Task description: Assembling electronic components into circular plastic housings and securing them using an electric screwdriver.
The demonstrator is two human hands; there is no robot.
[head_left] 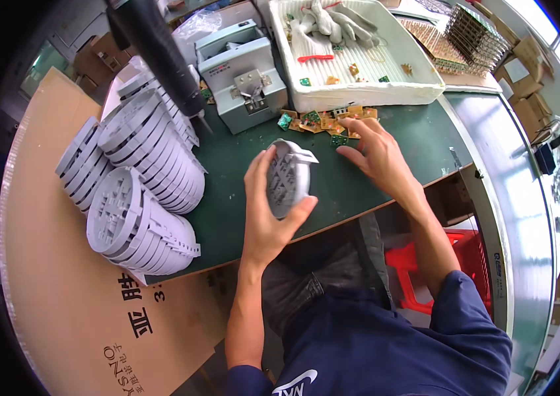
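My left hand (270, 211) grips a round grey plastic housing (288, 178) by its rim, holding it tilted on edge above the green work surface. Fingers apart and holding nothing, my right hand (376, 155) reaches over a pile of small circuit boards (319, 121), orange and green. Its fingertips are at the pile's near side; whether they touch a board I cannot tell. Left of my hands stand several stacks of like grey housings (144, 218). A black electric screwdriver (161, 56) hangs, bit down, between the stacks and a grey box-shaped machine (244, 79).
Behind the boards stands a white foam tray (366, 98) with grey gloves (336, 26) and a few boards inside. Wire racks (475, 39) are at the back right. A large cardboard sheet (49, 264) lies along the left. Beneath the table's right side is a red plastic stool (419, 270).
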